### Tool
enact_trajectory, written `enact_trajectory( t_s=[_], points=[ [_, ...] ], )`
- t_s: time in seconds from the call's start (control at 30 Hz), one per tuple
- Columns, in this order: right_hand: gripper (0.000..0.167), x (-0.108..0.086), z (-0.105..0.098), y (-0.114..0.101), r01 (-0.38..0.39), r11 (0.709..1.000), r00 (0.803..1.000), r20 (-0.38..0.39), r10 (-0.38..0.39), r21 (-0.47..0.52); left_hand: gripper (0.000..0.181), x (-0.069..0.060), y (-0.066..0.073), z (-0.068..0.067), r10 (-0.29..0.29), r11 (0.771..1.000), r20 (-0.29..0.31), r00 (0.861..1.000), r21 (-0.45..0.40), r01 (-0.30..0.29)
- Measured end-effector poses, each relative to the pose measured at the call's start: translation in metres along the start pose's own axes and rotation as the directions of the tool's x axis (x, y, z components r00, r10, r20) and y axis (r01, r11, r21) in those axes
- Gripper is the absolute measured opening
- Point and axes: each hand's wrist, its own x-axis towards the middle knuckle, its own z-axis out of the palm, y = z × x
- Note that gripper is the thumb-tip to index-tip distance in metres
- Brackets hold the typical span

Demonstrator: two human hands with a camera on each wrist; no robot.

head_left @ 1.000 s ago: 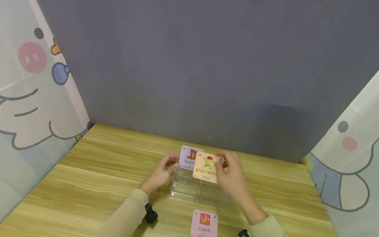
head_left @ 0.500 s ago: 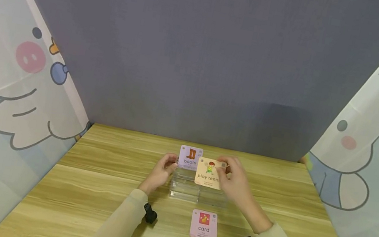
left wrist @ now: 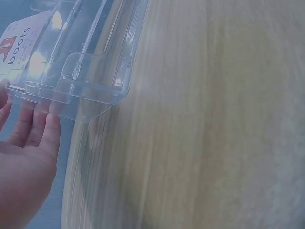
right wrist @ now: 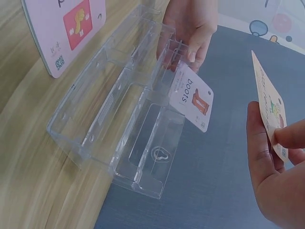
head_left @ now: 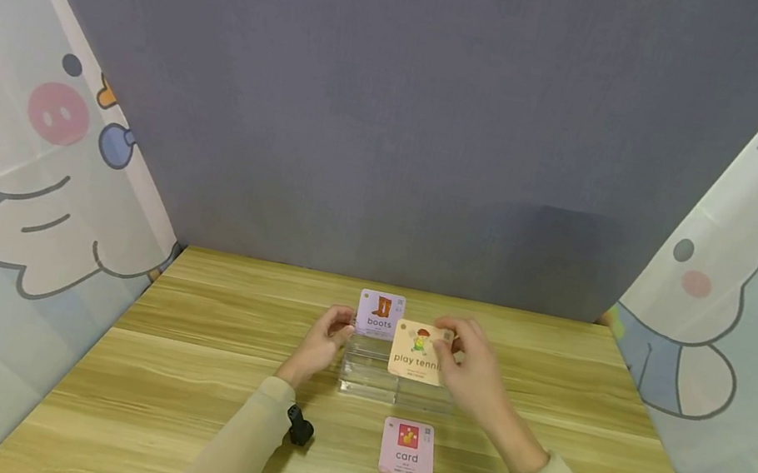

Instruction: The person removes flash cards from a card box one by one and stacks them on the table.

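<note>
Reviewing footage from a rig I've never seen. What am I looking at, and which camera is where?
No machine here: each "grip" is a person's bare hand. The head picture comes from a camera worn on the head, looking forward and down; the other two come from cameras on the left and right wrists.

On the wooden table stands a clear rack in stepped rows, with a "boots" card upright in its back row, toward the left end. A pink card reading "card" lies in front of it.

The left grip holds the rack's left end. The right grip pinches a yellow "play tennis" card by its edge, apart from the rack.
</note>
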Motion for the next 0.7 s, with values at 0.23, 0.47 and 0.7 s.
enact_trajectory(
  t_s=[0.23,0.47,0.7],
  points=[
    [0.030,-0.007,0.000,0.001,0.005,1.000,1.000,-0.005,-0.005,0.022,0.031,0.002,-0.009,0.000,0.009,1.000,-0.009,1.000,-0.012,-0.009],
    [0.030,-0.013,0.000,0.003,0.003,0.999,1.000,-0.012,-0.003,0.039,0.030,0.002,-0.007,0.000,0.002,1.000,0.002,1.000,-0.011,-0.002],
    [0.031,-0.019,-0.001,0.004,-0.028,0.998,1.000,0.006,0.028,0.060,0.030,0.001,-0.007,0.000,0.002,1.000,0.005,1.000,0.001,-0.002]
  ],
)
